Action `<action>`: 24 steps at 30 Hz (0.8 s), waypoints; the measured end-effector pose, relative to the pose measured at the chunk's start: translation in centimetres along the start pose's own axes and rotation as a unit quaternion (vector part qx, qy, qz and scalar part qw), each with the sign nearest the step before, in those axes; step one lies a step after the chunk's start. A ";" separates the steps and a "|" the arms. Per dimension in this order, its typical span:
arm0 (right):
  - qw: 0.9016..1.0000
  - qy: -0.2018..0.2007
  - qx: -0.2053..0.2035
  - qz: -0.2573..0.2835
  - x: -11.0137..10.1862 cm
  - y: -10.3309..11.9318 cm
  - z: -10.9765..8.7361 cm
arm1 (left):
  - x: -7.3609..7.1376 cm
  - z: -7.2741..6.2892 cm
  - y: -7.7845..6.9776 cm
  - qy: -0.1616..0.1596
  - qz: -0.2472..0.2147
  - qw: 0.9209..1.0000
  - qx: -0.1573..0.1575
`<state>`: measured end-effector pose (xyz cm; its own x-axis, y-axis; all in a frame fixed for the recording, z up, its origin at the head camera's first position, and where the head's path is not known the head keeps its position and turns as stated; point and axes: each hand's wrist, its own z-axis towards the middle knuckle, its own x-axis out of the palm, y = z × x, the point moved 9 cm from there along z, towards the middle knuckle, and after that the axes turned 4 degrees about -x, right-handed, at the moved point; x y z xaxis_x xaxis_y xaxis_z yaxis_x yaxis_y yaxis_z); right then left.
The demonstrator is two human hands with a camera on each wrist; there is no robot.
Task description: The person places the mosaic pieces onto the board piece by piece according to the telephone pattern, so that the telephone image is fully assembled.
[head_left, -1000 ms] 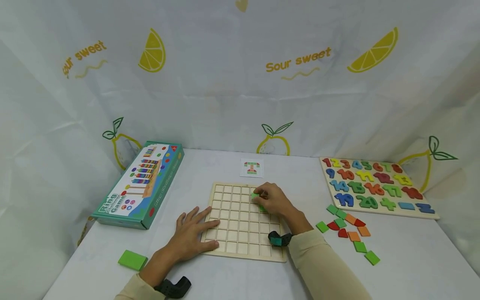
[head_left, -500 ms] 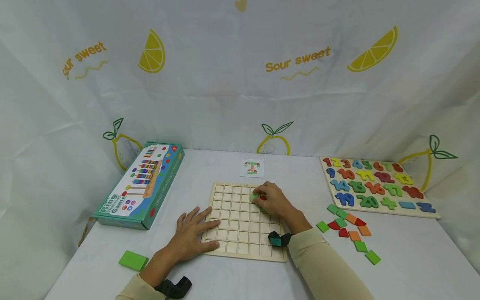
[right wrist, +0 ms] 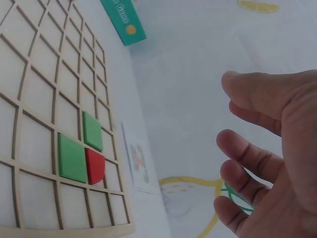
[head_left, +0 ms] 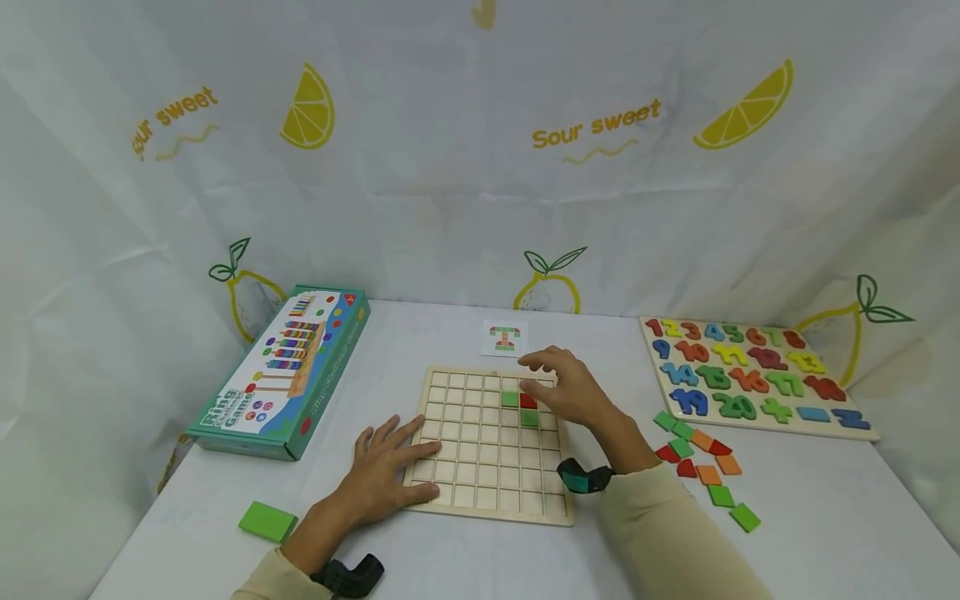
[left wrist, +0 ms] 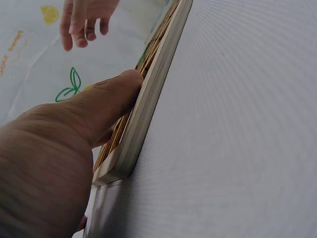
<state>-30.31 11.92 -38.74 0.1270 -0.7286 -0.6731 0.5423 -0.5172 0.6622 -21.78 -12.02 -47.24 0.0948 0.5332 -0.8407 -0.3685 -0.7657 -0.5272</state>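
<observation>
A wooden grid board [head_left: 476, 457] lies flat on the table. My left hand [head_left: 386, 467] rests on its left edge with fingers spread; in the left wrist view the thumb [left wrist: 111, 99] touches the rim. Near the board's upper right corner, two green square tiles [head_left: 510, 399] and a red rounded tile [head_left: 528, 401] sit in adjoining cells. The right wrist view shows the red tile [right wrist: 95, 165] between the two green ones [right wrist: 72, 157]. Above that corner hovers my right hand [head_left: 570, 390], fingers loosely bent and apart, holding nothing.
A pattern card [head_left: 505, 338] lies beyond the board. Loose green, orange and red tiles [head_left: 707, 475] are scattered to the right, below a number puzzle [head_left: 750, 375]. At left are a game box [head_left: 281, 375] and a green block [head_left: 267, 521].
My right hand has let go of a green square tile in its cell and lifted up and to the right, uncovering the red tile. My left hand stays put.
</observation>
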 end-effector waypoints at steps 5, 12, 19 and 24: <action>0.999 -0.025 -0.031 -0.032 -2.6 1.7 -0.9 | 0.0 0.0 0.1 0.004 -0.006 1.000 0.002; 0.997 -0.047 -0.037 -0.050 -5.7 2.2 -2.9 | 0.0 0.0 0.1 0.001 -0.003 1.000 0.005; 0.995 -0.066 -0.046 -0.064 -8.0 2.6 -4.9 | 0.0 0.0 0.2 0.000 0.001 1.000 0.004; 0.992 -0.076 -0.047 -0.084 -9.7 2.4 -6.7 | 0.1 0.0 0.2 0.007 -0.001 1.000 -0.001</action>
<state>-24.64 20.72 -32.83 -0.0951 -0.6991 -0.7087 0.6206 -0.5983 0.5069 -21.81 -12.11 -47.45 0.1086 0.5294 -0.8414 -0.3661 -0.7656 -0.5289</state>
